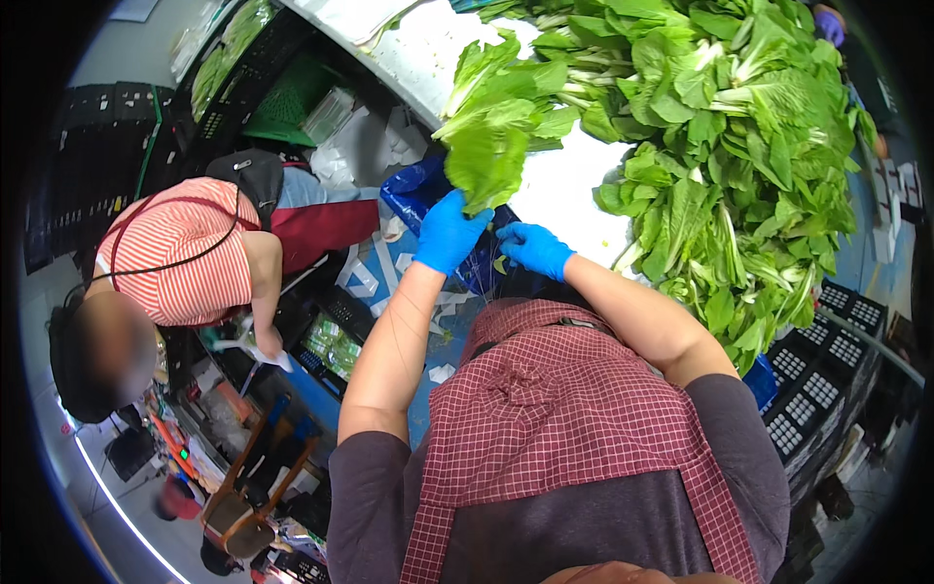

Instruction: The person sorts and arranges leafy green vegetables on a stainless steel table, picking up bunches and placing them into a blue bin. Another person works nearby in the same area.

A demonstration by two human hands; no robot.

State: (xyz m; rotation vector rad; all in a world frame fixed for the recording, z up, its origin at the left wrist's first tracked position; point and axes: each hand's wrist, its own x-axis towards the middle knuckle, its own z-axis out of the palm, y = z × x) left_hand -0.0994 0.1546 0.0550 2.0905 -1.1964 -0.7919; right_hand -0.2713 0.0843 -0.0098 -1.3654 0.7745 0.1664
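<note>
Both my hands wear blue gloves. My left hand [451,232] is closed on the lower end of a leafy green [487,164], whose broad leaf points up over the table edge. My right hand [535,250] is beside it with fingers bent near a small bit of leaf; whether it grips anything cannot be made out. Just beyond lie more loose leafy greens [503,87] with pale stems on the white tabletop [569,197]. A large heap of the same greens [737,146] covers the table at the right. A blue plastic bag [412,193] hangs open below the table edge by my left hand.
A person in a striped top [182,252] bends at the left, a hand on white paper. Black crates [824,365] are stacked at lower right. A black crate of packed greens [332,343] stands left of me. Paper scraps lie on the blue floor [438,350]. A purple-gloved hand [830,28] shows at upper right.
</note>
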